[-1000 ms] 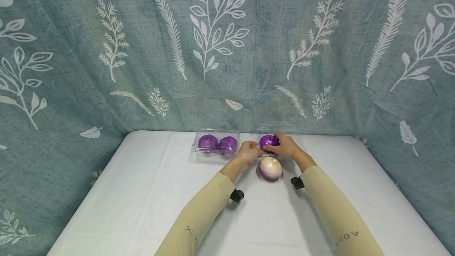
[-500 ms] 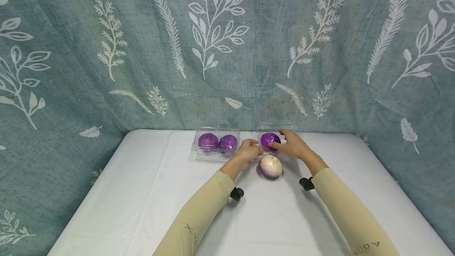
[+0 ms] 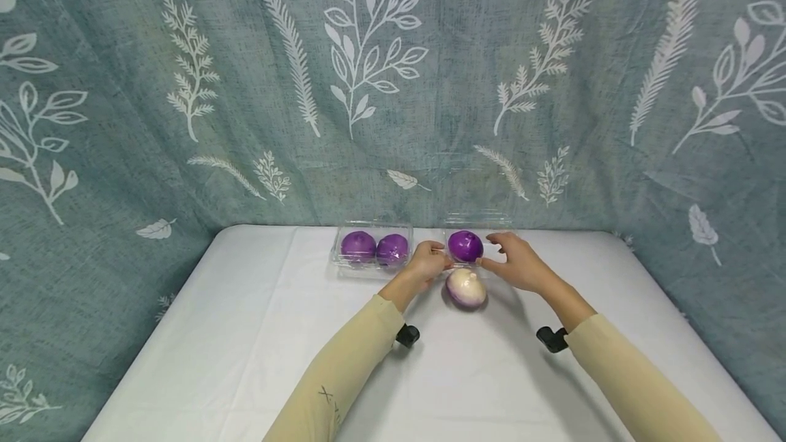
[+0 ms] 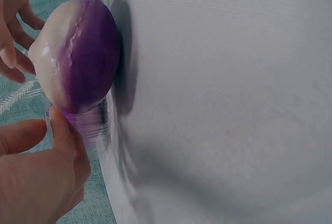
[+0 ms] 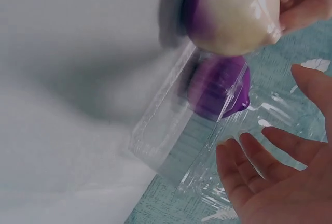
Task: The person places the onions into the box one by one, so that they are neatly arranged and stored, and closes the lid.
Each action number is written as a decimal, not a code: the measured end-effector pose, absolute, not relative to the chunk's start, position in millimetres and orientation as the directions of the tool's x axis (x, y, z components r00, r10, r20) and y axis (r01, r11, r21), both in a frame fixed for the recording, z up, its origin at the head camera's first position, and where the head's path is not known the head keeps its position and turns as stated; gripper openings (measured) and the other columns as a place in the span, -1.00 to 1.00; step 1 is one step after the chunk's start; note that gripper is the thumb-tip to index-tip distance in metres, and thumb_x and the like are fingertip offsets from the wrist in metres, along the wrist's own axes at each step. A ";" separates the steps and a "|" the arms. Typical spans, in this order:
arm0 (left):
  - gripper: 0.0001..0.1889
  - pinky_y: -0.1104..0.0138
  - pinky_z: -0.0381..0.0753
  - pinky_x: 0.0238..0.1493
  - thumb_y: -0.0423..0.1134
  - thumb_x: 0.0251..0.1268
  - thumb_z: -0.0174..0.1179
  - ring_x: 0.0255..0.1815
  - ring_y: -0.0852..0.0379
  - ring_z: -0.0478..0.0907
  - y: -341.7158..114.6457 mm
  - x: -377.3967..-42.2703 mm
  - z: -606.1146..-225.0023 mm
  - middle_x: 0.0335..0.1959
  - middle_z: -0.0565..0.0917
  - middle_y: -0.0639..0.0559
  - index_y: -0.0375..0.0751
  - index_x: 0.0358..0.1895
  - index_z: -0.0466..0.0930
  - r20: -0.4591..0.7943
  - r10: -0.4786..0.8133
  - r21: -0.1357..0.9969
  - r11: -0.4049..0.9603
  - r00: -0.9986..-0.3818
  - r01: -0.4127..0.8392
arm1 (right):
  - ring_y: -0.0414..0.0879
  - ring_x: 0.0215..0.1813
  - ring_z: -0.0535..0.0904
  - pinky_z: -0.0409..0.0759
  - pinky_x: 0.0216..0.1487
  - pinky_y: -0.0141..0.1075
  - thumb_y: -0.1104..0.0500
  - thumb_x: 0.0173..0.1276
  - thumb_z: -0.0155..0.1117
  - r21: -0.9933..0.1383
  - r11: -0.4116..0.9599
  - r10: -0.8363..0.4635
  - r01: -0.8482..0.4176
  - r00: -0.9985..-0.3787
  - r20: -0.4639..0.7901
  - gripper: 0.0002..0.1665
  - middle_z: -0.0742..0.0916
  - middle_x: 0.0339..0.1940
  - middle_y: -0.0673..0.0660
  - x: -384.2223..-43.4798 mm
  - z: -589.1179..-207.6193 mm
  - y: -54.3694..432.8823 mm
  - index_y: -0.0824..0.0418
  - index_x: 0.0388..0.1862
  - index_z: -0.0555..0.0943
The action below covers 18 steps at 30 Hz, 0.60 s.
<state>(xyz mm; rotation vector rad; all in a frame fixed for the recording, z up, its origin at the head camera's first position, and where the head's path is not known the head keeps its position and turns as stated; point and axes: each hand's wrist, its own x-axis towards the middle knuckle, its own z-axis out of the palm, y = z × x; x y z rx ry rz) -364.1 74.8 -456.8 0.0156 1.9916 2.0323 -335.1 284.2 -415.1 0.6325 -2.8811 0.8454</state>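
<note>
A shiny purple onion (image 3: 464, 246) sits in the left part of an open clear plastic clamshell container (image 5: 155, 136). My left hand (image 3: 428, 263) pinches the container's near left edge between thumb and forefinger, as the left wrist view shows. My right hand (image 3: 516, 263) is just right of the onion, apart from it, its fingers spread and holding nothing. In front of the container, on the cloth, lies a white-and-purple turnip-like bulb (image 3: 467, 288), touched by neither hand. In the left wrist view this bulb hides much of the container.
Left of my left hand stands another clear container (image 3: 336, 258), lid down, with two purple onions (image 3: 359, 247) inside. A white cloth covers the table (image 3: 276, 346). Behind the table's far edge hangs a green leaf-patterned curtain (image 3: 393, 176).
My right hand has let go of the purple onion and drawn back to the right, its fingers opening. The onion stays in the container. My left hand keeps its place at the edge.
</note>
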 end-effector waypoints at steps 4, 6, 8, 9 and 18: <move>-0.42 0.13 0.61 0.31 -0.58 0.31 0.15 0.02 -0.08 0.65 73.1 -363.1 -456.6 0.03 0.56 -0.26 -0.52 0.40 0.28 -0.189 0.218 0.981 0.005 -0.957 -0.193 | 0.42 0.19 0.54 0.63 0.14 0.22 0.06 0.49 0.32 -0.532 0.747 -0.366 -0.399 -0.914 0.174 -0.30 0.55 0.27 0.52 -321.6 -415.3 282.4 0.55 0.36 0.41; -0.42 0.14 0.62 0.30 -0.58 0.31 0.15 0.02 -0.08 0.64 72.8 -362.8 -455.8 0.06 0.55 -0.28 -0.52 0.40 0.27 -0.186 0.220 0.982 0.004 -0.957 -0.190 | 0.41 0.17 0.56 0.65 0.12 0.20 0.06 0.49 0.32 -0.540 0.740 -0.360 -0.401 -0.914 0.186 -0.30 0.56 0.25 0.52 -316.8 -417.9 281.9 0.55 0.35 0.42; -0.42 0.13 0.60 0.32 -0.57 0.33 0.15 0.03 -0.08 0.64 72.8 -362.8 -454.9 0.09 0.54 -0.31 -0.52 0.41 0.26 -0.188 0.224 0.981 0.003 -0.956 -0.192 | 0.39 0.13 0.59 0.67 0.09 0.18 0.06 0.49 0.32 -0.543 0.738 -0.346 -0.400 -0.916 0.205 -0.32 0.59 0.23 0.51 -313.1 -421.6 281.6 0.55 0.33 0.44; -0.43 0.12 0.60 0.33 -0.57 0.34 0.15 0.03 -0.08 0.63 72.9 -362.8 -454.6 0.10 0.54 -0.32 -0.52 0.41 0.26 -0.188 0.225 0.981 0.003 -0.956 -0.193 | 0.38 0.11 0.61 0.68 0.08 0.17 0.06 0.48 0.32 -0.546 0.737 -0.338 -0.399 -0.917 0.213 -0.33 0.60 0.21 0.51 -311.6 -423.7 281.6 0.55 0.32 0.45; -0.42 0.12 0.59 0.33 -0.57 0.33 0.16 0.04 -0.10 0.64 73.9 -363.3 -455.2 0.11 0.55 -0.33 -0.51 0.41 0.26 -0.185 0.231 0.982 0.004 -0.955 -0.189 | 0.23 0.02 0.66 0.72 0.03 0.08 -0.02 0.44 0.38 -0.590 0.748 -0.225 -0.305 -0.952 0.207 -0.36 0.68 0.09 0.42 -300.9 -434.4 278.7 0.50 0.19 0.56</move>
